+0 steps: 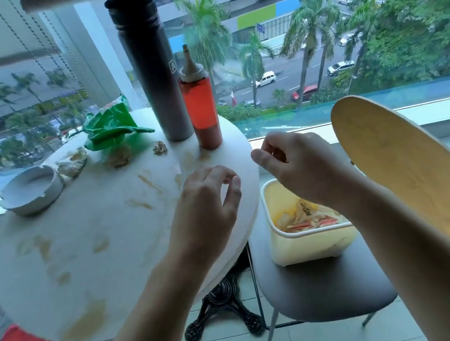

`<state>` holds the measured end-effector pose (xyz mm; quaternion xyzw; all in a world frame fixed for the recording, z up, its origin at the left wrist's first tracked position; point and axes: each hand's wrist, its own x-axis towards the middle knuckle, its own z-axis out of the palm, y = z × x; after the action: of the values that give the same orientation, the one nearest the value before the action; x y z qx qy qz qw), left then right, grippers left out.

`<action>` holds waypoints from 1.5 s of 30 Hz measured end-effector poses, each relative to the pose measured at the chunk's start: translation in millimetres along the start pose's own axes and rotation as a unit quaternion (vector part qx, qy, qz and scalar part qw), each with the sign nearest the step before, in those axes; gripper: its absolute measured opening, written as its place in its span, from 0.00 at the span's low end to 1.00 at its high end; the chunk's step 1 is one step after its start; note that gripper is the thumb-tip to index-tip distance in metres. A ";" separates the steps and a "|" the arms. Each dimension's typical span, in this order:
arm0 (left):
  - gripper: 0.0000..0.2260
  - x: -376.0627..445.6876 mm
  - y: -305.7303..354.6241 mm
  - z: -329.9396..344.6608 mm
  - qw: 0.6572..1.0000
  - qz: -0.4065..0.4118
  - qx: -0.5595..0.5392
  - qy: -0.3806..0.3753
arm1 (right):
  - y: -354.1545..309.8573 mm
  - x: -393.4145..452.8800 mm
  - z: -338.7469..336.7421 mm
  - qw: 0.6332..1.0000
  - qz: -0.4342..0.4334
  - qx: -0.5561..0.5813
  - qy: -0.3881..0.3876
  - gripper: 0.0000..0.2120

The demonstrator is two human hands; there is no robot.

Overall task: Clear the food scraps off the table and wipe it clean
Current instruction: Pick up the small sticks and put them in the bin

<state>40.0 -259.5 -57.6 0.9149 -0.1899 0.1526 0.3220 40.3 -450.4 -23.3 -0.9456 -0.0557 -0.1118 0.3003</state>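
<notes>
Here: round white table [94, 238] smeared brown. Scraps [119, 156] at far side of table, near green wrapper [111, 127]. Left hand [205, 203] over table's right edge, fingers loosely curled, holding nothing. Right hand [298, 169] beyond edge, above yellow bin [306, 246], fingers curled; contents unclear.

bottles [199, 105] at the table's [83, 225] far edge; bin [305, 243] on the chair [322, 288] to its right
</notes>
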 end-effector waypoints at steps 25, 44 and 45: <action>0.06 -47.3 -167.0 -175.8 0.999 -0.038 0.010 0.038 | -197.2 23.9 130.0 0.999 -0.016 0.040 -0.004 0.12; 0.06 6.7 -205.0 -179.9 0.999 -0.001 0.018 0.046 | -182.0 85.4 164.3 0.994 0.093 -0.048 0.009 0.14; 0.06 14.7 -205.9 -178.4 0.999 -0.003 0.027 0.046 | -178.4 90.8 165.4 0.994 0.098 -0.052 0.007 0.15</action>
<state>116.8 0.6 -27.9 0.9161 -0.1677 0.1982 0.3055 126.9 -205.8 -33.4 -0.9600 0.0448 -0.0912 0.2610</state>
